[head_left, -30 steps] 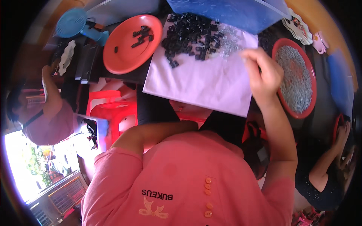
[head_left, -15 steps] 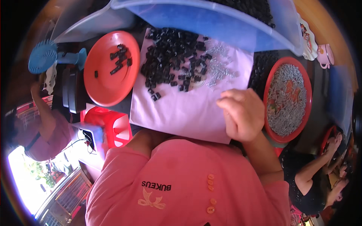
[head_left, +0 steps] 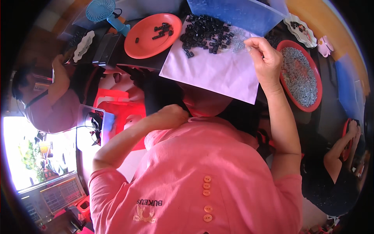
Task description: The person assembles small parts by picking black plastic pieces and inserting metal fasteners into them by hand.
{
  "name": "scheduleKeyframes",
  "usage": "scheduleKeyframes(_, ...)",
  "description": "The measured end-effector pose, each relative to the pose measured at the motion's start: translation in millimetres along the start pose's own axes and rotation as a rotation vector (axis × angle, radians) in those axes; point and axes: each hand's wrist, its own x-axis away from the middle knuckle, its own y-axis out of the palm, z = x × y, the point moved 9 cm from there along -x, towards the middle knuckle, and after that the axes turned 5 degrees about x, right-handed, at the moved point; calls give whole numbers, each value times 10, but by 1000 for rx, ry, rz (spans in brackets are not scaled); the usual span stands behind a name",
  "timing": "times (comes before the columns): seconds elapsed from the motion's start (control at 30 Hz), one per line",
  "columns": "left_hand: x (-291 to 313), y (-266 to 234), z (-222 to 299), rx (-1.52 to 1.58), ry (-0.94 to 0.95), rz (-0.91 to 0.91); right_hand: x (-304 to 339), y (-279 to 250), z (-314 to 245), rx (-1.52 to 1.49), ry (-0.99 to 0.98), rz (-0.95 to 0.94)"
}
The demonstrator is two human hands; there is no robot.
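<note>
My right hand (head_left: 267, 58) hovers over the right side of a pink cloth (head_left: 218, 74), thumb and forefinger pressed together. Anything between the fingertips is too small to make out. Just beside those fingertips lies a patch of small silvery pieces like springs (head_left: 237, 41). Left of it spreads a pile of small black plastic parts (head_left: 200, 33). My left hand (head_left: 174, 116) is drawn back to my waist, its fingers curled in at the hem of my pink shirt (head_left: 187, 156). Whether it grips the fabric is hidden.
A red plate (head_left: 146, 45) with a few black parts is left of the cloth. To the right stands a red bowl of silvery pieces (head_left: 300, 78). A blue bin (head_left: 241, 15) borders the far side. A blue fan (head_left: 101, 11) is far left; co-workers sit either side.
My view has shifted, and the table sits higher in it. My right hand has reached farther out, to the silvery pieces. My left hand has come into sight at my waist.
</note>
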Motion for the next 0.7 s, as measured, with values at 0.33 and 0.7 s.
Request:
scheduleKeyframes(0.33, -714, -1481, 1516, -461, 633, 847, 49, -83, 244, -156, 246, 43)
scheduleKeyframes(0.7, -1077, -1445, 1405, -598, 625, 933, 68, -129, 376, -269, 363, 75)
